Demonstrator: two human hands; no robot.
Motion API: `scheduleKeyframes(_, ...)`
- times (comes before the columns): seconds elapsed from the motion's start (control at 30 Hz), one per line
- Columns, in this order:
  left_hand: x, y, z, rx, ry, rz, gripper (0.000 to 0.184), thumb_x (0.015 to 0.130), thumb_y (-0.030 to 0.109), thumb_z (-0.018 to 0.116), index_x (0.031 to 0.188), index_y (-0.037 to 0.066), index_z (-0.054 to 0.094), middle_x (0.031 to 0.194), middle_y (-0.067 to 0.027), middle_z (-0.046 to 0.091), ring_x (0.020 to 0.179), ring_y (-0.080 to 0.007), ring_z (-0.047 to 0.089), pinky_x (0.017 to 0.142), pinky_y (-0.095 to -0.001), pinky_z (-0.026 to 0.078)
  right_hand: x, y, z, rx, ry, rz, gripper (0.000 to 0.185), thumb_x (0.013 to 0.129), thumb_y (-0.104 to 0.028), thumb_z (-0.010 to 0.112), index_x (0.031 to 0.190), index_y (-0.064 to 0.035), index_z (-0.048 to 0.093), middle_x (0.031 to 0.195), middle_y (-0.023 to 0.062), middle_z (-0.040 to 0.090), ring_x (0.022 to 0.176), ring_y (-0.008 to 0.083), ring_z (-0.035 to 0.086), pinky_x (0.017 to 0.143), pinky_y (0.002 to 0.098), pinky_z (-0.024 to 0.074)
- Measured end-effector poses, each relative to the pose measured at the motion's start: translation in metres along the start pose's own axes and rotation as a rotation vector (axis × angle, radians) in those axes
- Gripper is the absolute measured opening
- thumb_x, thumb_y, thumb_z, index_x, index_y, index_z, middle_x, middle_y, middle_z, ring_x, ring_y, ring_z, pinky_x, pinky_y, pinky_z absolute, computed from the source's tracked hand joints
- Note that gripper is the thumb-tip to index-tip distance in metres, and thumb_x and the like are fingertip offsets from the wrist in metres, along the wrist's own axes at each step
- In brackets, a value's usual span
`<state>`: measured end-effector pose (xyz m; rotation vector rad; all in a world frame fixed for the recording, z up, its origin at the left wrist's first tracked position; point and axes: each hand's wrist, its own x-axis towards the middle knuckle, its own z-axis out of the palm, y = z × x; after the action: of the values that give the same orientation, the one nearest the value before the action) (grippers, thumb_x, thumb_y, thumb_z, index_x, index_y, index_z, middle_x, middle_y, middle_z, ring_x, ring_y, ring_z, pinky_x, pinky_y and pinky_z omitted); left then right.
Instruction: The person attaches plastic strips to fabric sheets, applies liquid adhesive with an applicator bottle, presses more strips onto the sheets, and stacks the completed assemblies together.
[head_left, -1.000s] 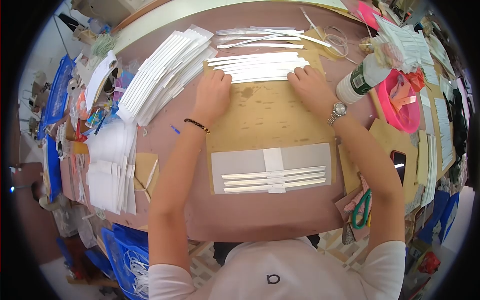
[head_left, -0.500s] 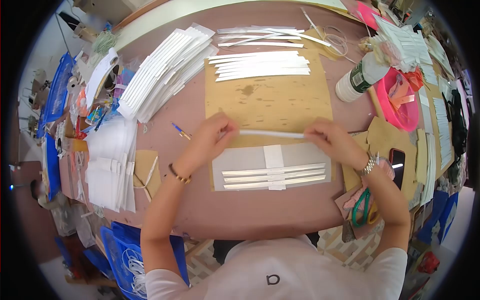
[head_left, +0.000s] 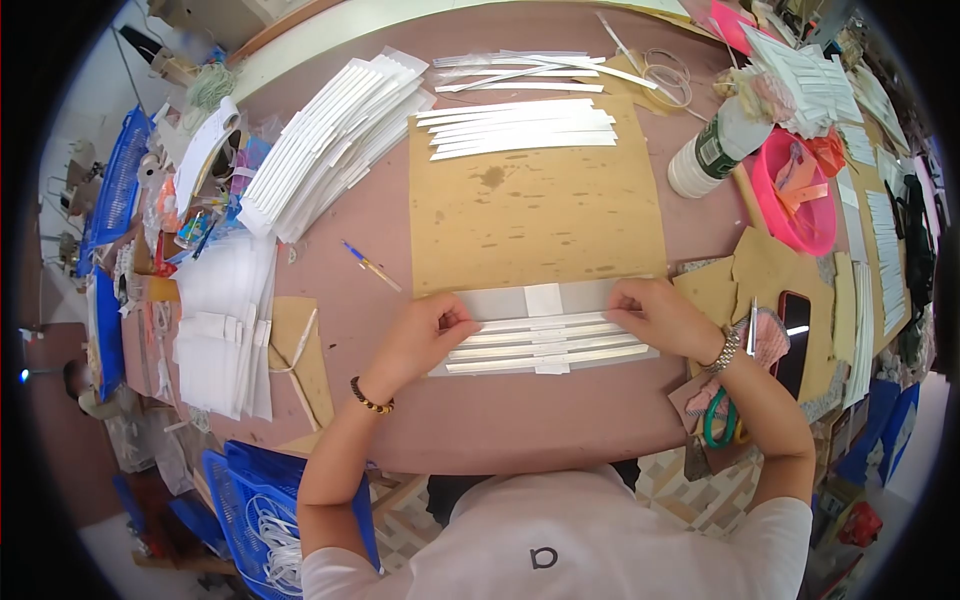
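Observation:
Between my two hands a white strip (head_left: 545, 322) lies across the grey sheet, just above several parallel strips (head_left: 590, 352). My left hand (head_left: 436, 328) pinches its left end, and my right hand (head_left: 640, 310) pinches its right end. A white band (head_left: 543, 299) runs down the middle of the grey sheet (head_left: 498, 302), passing beneath the strips. Behind the hands is a brown board (head_left: 540, 220) with a group of white strips (head_left: 520, 128) near its far edge.
Fanned strip bundles (head_left: 335, 140) and white sheets (head_left: 222, 340) are at left, with a pen (head_left: 370, 265) nearer the middle. On the right are a bottle (head_left: 715, 155), a pink basket (head_left: 800, 225), a phone (head_left: 792, 345) and green-handled scissors (head_left: 716, 418).
Both hands have come from the far strips toward my body, bringing one strip over the brown board and down onto the grey sheet. The pen beside my left arm is now more fully exposed.

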<state>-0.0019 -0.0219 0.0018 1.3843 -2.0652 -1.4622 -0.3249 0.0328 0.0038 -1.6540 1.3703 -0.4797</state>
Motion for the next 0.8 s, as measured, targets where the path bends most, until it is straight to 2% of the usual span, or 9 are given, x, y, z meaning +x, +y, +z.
scheduleKeyframes(0.27,0.001,-0.001,0.01,0.081,0.054,0.034,0.014,0.084,0.009,0.068,0.078,0.001,0.059,0.065,0.0011,0.054,0.059,-0.0048,0.046,0.054,-0.0222,0.04,0.0,0.001,-0.003,0.008,-0.014,0.018,0.013,0.084,-0.009,0.064,0.081,0.0012,0.057,0.067,0.0071,0.059,0.061,0.014,0.055,0.057,0.0284,0.0461)
scheduleKeyframes(0.4,0.003,-0.001,0.012,0.131,0.077,0.065,0.016,0.083,0.01,0.069,0.077,0.0,0.058,0.062,-0.002,0.055,0.056,-0.0082,0.048,0.053,-0.024,0.041,-0.001,-0.001,0.003,-0.117,0.03,-0.008,0.012,0.082,-0.009,0.064,0.08,0.0007,0.057,0.071,0.0116,0.06,0.064,0.0235,0.06,0.06,0.0331,0.0477)
scheduleKeyframes(0.47,0.002,0.004,0.012,0.174,0.098,0.027,0.017,0.079,0.011,0.07,0.078,0.0,0.057,0.072,-0.0122,0.058,0.065,-0.0259,0.057,0.06,-0.0352,0.046,-0.003,-0.003,0.003,-0.177,0.052,-0.021,0.012,0.081,-0.009,0.065,0.08,0.0001,0.058,0.074,0.0127,0.06,0.067,0.0275,0.06,0.063,0.0359,0.0485)
scheduleKeyframes(0.5,0.002,0.004,0.01,0.175,0.099,0.028,0.017,0.079,0.011,0.07,0.078,0.0,0.057,0.072,-0.0122,0.058,0.065,-0.0259,0.057,0.06,-0.0352,0.046,-0.005,-0.006,0.0,-0.396,0.104,-0.072,0.011,0.08,-0.01,0.064,0.082,-0.0007,0.058,0.078,0.0129,0.06,0.072,0.0298,0.06,0.066,0.0383,0.0484)
scheduleKeyframes(0.53,0.003,0.004,0.006,0.377,0.201,0.102,0.016,0.078,0.01,0.07,0.081,0.0,0.057,0.078,-0.0135,0.058,0.072,-0.0286,0.057,0.063,-0.0376,0.046,-0.005,-0.009,-0.003,-0.617,0.157,-0.123,0.012,0.079,-0.01,0.064,0.084,-0.0015,0.058,0.083,0.013,0.059,0.076,0.0321,0.059,0.068,0.0407,0.0484)
scheduleKeyframes(0.57,0.003,0.005,0.003,0.579,0.301,0.176,0.017,0.077,0.009,0.069,0.085,0.0,0.057,0.084,-0.0148,0.057,0.078,-0.0312,0.057,0.067,-0.0401,0.047,-0.001,-0.008,-0.008,-0.616,0.159,-0.122,0.012,0.079,-0.01,0.064,0.084,-0.0015,0.058,0.083,0.013,0.059,0.076,0.0321,0.059,0.068,0.0407,0.0484)
scheduleKeyframes(0.63,0.019,0.016,-0.011,0.615,0.331,0.222,0.017,0.076,0.008,0.068,0.087,-0.001,0.057,0.087,-0.015,0.056,0.083,-0.0323,0.056,0.07,-0.0417,0.046,0.018,-0.004,-0.024,-0.683,0.222,-0.123,0.013,0.078,-0.01,0.063,0.087,-0.0023,0.057,0.09,0.0143,0.056,0.085,0.0336,0.057,0.073,0.0429,0.0473)
scheduleKeyframes(0.73,0.076,0.013,-0.022,0.591,0.457,0.384,0.013,0.077,0.005,0.062,0.088,0.0,0.057,0.088,-0.0142,0.055,0.087,-0.0324,0.055,0.074,-0.0425,0.045,0.072,0.009,-0.037,-0.772,0.396,-0.302,0.015,0.078,-0.006,0.058,0.092,-0.0019,0.053,0.098,0.0145,0.056,0.094,0.0314,0.055,0.08,0.0408,0.045)
scheduleKeyframes(0.8,0.116,0.01,-0.031,0.839,0.554,0.567,0.013,0.077,0.003,0.058,0.09,0.003,0.058,0.088,-0.012,0.056,0.087,-0.0295,0.055,0.075,-0.0396,0.043,0.107,0.01,-0.044,-0.825,0.447,-0.336,0.017,0.078,-0.004,0.057,0.094,-0.0021,0.052,0.1,0.0139,0.056,0.097,0.0303,0.054,0.083,0.0405,0.0438)
